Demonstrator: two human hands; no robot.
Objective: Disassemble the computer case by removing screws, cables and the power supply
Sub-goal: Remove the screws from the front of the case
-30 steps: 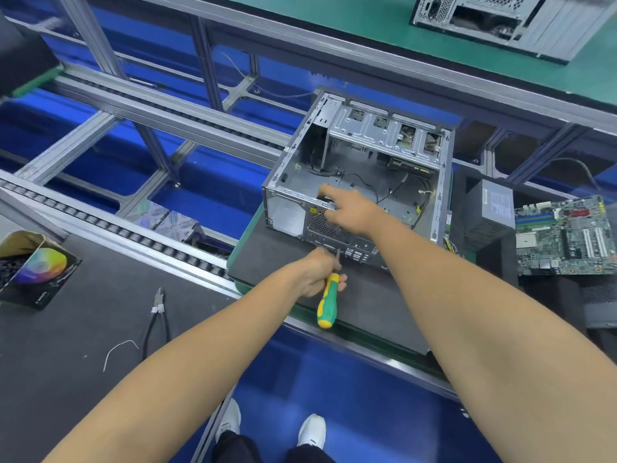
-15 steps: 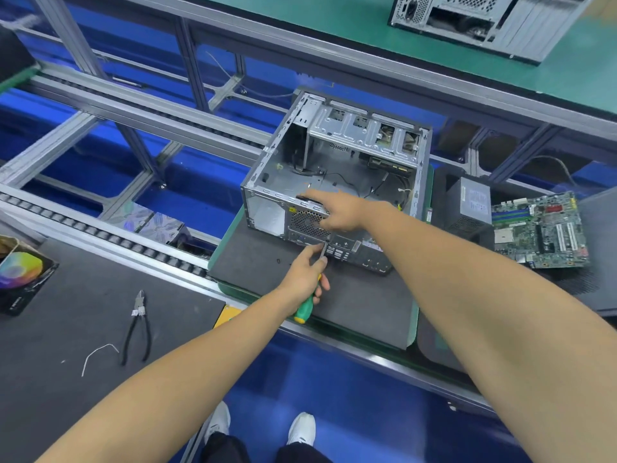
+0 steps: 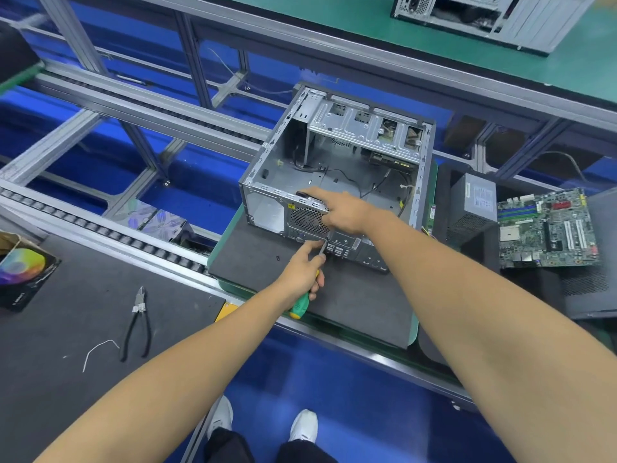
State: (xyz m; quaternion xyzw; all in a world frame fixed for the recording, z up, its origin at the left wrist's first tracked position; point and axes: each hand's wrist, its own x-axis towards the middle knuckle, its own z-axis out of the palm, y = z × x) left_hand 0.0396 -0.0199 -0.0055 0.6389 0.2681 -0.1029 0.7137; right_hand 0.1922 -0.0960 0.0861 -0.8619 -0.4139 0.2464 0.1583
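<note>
An open grey computer case lies on a dark foam pad, its rear panel facing me. My left hand grips a green and yellow screwdriver, whose shaft points up at the rear panel beside the fan grille. My right hand rests on the top edge of the rear panel, fingers stretched left over the rim and thumb against the grille. Loose black cables lie inside the case. A black power supply stands to the right of the case.
A green motherboard lies at the right beside the power supply. Black pliers and a white wire scrap lie on the grey mat at left, next to a colourful box. A roller conveyor crosses at left; another case sits on the far bench.
The view shifted, so the case now sits a little lower and more central. My left hand slid up the screwdriver handle toward the rear panel. My right hand stayed on the case's rim.
</note>
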